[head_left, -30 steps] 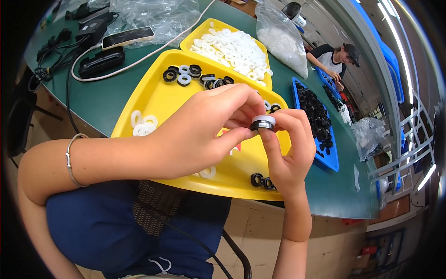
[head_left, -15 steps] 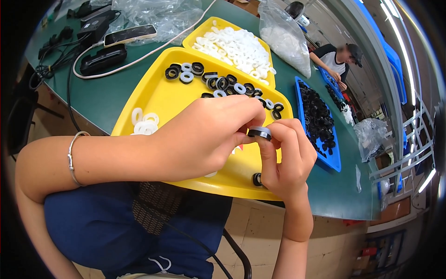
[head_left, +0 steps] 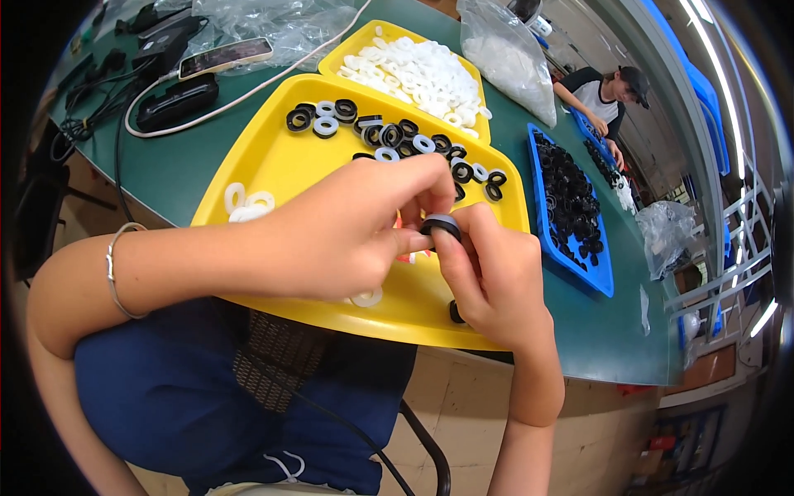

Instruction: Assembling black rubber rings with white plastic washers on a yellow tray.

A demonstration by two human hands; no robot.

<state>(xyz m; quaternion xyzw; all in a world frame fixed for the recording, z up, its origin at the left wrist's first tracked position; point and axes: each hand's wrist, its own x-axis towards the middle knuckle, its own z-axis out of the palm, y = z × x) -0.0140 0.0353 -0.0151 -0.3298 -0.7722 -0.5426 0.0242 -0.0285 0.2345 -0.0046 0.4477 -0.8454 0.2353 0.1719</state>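
Between the fingertips of both hands is a ring with a black lower part and a pale translucent upper part [head_left: 442, 223]. My left hand [head_left: 364, 219] pinches its left side, and my right hand [head_left: 500, 269] grips its right side with thumb and fingers. Both hands are above a yellow tray [head_left: 281, 169]. At the tray's far side lie several black rings [head_left: 345, 108], many paired with pale rings. Loose white rings [head_left: 236, 197] sit to the left, partly behind my left forearm. A white ring [head_left: 368, 298] shows below my left hand.
Beyond stands a second yellow tray [head_left: 333, 62] of white rings [head_left: 418, 78]. A blue tray [head_left: 606, 281] of black parts [head_left: 566, 186] is to the right. A clear bag [head_left: 509, 66], phone [head_left: 226, 58], cable and black case [head_left: 177, 102] share the green table. A co-worker [head_left: 608, 95] sits farther off.
Both hands have moved slightly left with the ring, which is now tipped so more of its face shows. The co-worker's hands have also shifted.
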